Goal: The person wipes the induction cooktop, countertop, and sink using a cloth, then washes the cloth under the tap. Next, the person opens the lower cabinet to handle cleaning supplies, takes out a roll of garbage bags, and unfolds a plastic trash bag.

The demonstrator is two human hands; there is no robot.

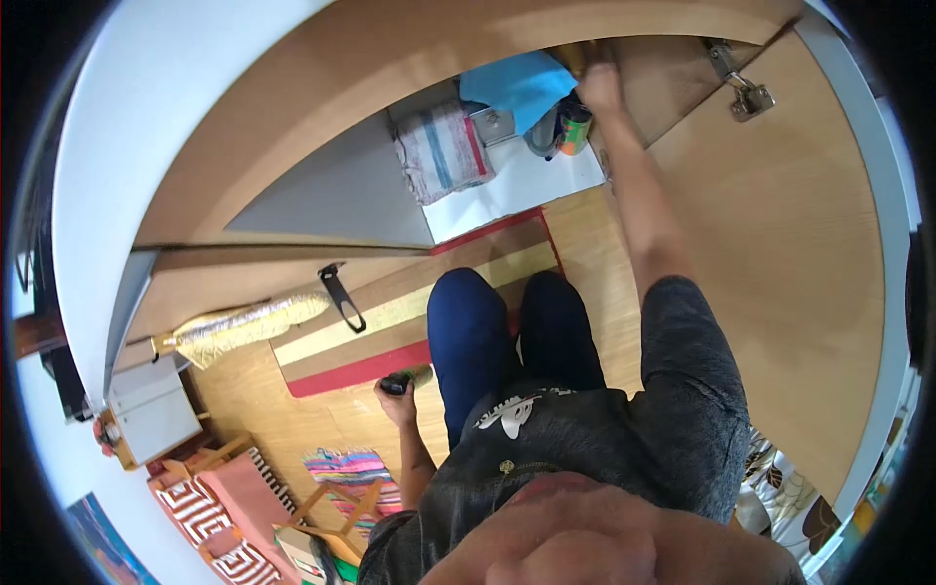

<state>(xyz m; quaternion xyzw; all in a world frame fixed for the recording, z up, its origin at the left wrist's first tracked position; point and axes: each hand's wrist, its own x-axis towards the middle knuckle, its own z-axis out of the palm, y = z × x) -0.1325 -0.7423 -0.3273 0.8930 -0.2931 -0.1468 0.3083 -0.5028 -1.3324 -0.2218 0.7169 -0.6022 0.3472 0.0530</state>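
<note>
Down beside my left knee, my left hand (395,405) is closed around a small container with a black lid (396,383); its body looks greenish. My right hand (602,90) reaches deep into the open cabinet, its fingers blurred and partly hidden in shadow near a yellowish-brown thing (568,59). Just below that hand stands a green and orange can (573,131). Next to the can hangs a blue cloth (522,86). A folded striped towel (444,151) lies further left on the white cabinet shelf (487,207).
An open door (780,244) with a metal hinge (746,93) stands to my right. On the left, another door panel (234,278) carries a black hook-like holder (343,297). A striped rug (390,327) lies under my knees. Behind are a wooden chair (341,507) and a sofa (249,492).
</note>
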